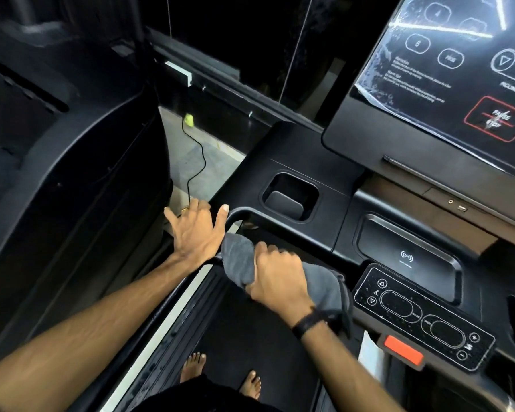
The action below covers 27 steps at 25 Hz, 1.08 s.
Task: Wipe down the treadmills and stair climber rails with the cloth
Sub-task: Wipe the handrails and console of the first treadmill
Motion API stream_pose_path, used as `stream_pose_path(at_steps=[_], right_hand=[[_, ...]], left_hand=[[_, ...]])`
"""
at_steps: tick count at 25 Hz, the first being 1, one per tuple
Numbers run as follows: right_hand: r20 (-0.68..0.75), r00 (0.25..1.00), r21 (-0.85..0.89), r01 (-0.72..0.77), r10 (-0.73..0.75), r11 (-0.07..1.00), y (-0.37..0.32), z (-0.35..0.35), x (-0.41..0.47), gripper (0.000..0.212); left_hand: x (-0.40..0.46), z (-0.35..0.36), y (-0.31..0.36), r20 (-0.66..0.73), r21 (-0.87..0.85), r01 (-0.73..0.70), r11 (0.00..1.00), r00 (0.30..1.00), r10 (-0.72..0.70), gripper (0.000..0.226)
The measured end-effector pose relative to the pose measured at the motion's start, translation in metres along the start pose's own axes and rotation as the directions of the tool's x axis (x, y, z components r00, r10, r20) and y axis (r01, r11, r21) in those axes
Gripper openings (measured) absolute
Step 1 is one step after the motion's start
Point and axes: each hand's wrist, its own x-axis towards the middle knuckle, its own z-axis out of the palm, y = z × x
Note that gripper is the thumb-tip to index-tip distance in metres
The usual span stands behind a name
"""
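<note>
- Head view: a black plastic treadmill console deck fills the middle and the 3 o'clock side, standing in a dark room with black glossy wall panels at 12 o'clock.
- A strip of pale grey floor shows at about 11 o'clock between this machine and a second black machine body at 9 o'clock; a thin black cable runs across that floor from a small yellow-green object.
- The black treadmill belt lies at 6 o'clock, with two bare feet standing on it and a light side strip along its 8 o'clock edge.
- At 1 o'clock a tilted dark glossy touch panel carries white outlined buttons and a red-framed stop mark under wrinkled film.
- A rectangular cup recess in the deck holds nothing I can make out; a shallow tray with a wireless symbol lies at 3 o'clock.
- A small button panel sits at 4 o'clock, an orange-red tab just below it.
- The left hand rests on the black curved handrail, fingers released and spread, thumb along the rail.
- The right hand, black band at the wrist, is clenched around the grey cloth, which is bunched at the centre against the rail, just beside the left hand.
</note>
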Motion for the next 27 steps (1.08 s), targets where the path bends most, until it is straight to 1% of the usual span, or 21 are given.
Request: stream_pose_path(at_steps=[1, 2, 3, 5, 6, 8, 10, 11, 12, 13, 14, 15, 16, 17, 18, 19, 21, 23, 25, 26, 27], right_hand=[[-0.088, 0.996, -0.088, -0.009, 0.001, 0.996, -0.003, 0.006, -0.01, 0.047], [-0.125, 0.992, -0.124, -0.013, -0.003, 0.992, -0.002, 0.008, -0.012, 0.046], [-0.128, 0.992, -0.125, -0.008, -0.008, 0.992, 0.002, 0.006, -0.01, 0.044], [-0.06, 0.998, -0.054, 0.026, -0.029, 0.998, 0.007, -0.001, 0.001, 0.044], [0.013, 0.999, 0.014, 0.034, -0.034, 0.999, 0.008, -0.004, 0.006, 0.045], [0.284, 0.958, 0.252, -0.025, -0.049, 0.968, 0.018, -0.018, 0.022, 0.048], [0.565, 0.817, 0.466, -0.199, -0.117, 0.862, 0.031, -0.033, 0.037, 0.048], [0.623, 0.769, 0.504, -0.257, -0.141, 0.825, 0.035, -0.038, 0.041, 0.047], [0.627, 0.768, 0.496, -0.262, -0.133, 0.828, 0.034, -0.041, 0.04, 0.048], [0.571, 0.816, 0.45, -0.219, -0.091, 0.866, 0.03, -0.039, 0.036, 0.05], [0.456, 0.889, 0.355, -0.15, -0.031, 0.923, 0.025, -0.033, 0.028, 0.052], [0.287, 0.958, 0.218, -0.079, 0.014, 0.973, 0.019, -0.022, 0.015, 0.052], [0.109, 0.994, 0.075, -0.03, 0.021, 0.997, 0.014, -0.009, 0.0, 0.052], [-0.027, 1.0, -0.028, -0.009, 0.008, 1.0, 0.012, 0.0, -0.013, 0.053], [-0.102, 0.995, -0.087, -0.007, -0.002, 0.996, 0.014, 0.005, -0.021, 0.054], [-0.123, 0.992, -0.097, -0.008, -0.004, 0.995, 0.018, 0.005, -0.024, 0.056], [-0.037, 0.999, -0.033, -0.001, 0.0, 0.999, 0.028, -0.003, -0.019, 0.059], [0.173, 0.985, 0.105, -0.001, -0.017, 0.994, 0.038, -0.016, -0.005, 0.057], [0.47, 0.878, 0.377, -0.112, -0.086, 0.92, 0.049, -0.034, 0.014, 0.056], [0.564, 0.817, 0.464, -0.191, -0.122, 0.865, 0.053, -0.04, 0.02, 0.054], [0.598, 0.792, 0.481, -0.229, -0.125, 0.846, 0.054, -0.044, 0.022, 0.052]], left_hand=[[0.0, 0.0, 0.0, -0.012, 0.002, -0.005, 1.0, 1.0, 0.005, 0.06], [0.001, -0.001, 0.0, -0.019, 0.009, -0.01, 1.0, 1.0, 0.01, 0.06], [0.001, -0.002, 0.001, -0.013, 0.022, -0.015, 1.0, 1.0, 0.016, 0.061], [0.001, -0.001, 0.001, -0.007, 0.041, -0.017, 0.999, 1.0, 0.017, 0.061], [0.001, -0.002, 0.0, -0.007, 0.043, -0.015, 0.999, 1.0, 0.015, 0.062], [0.0, -0.004, 0.002, 0.005, 0.043, -0.012, 0.999, 1.0, 0.012, 0.062], [-0.002, -0.004, 0.002, 0.009, 0.05, -0.019, 0.999, 1.0, 0.019, 0.062], [-0.002, -0.005, 0.003, -0.001, 0.049, -0.024, 0.999, 1.0, 0.024, 0.062], [-0.002, -0.005, 0.002, -0.009, 0.046, -0.026, 0.999, 1.0, 0.026, 0.061], [-0.002, -0.006, 0.002, -0.011, 0.042, -0.025, 0.999, 1.0, 0.026, 0.061], [-0.002, -0.005, 0.001, -0.014, 0.037, -0.026, 0.999, 1.0, 0.027, 0.061], [-0.002, -0.004, 0.001, -0.016, 0.033, -0.027, 0.999, 0.999, 0.028, 0.061], [-0.002, -0.004, 0.001, -0.016, 0.033, -0.027, 0.999, 0.999, 0.028, 0.061], [-0.002, -0.004, 0.0, -0.015, 0.035, -0.027, 0.999, 0.999, 0.028, 0.061], [-0.002, -0.004, 0.0, -0.014, 0.035, -0.028, 0.999, 1.0, 0.028, 0.061], [-0.002, -0.004, 0.0, -0.012, 0.034, -0.029, 0.999, 0.999, 0.029, 0.061], [-0.001, -0.003, 0.0, -0.013, 0.034, -0.033, 0.999, 0.999, 0.033, 0.061], [-0.001, -0.003, 0.0, -0.015, 0.037, -0.03, 0.999, 0.999, 0.031, 0.061], [-0.002, -0.004, 0.001, -0.016, 0.047, -0.035, 0.998, 0.999, 0.036, 0.062], [-0.002, -0.004, 0.001, -0.019, 0.051, -0.041, 0.998, 0.999, 0.042, 0.062], [-0.002, -0.004, 0.001, -0.022, 0.05, -0.047, 0.998, 0.999, 0.049, 0.061]])
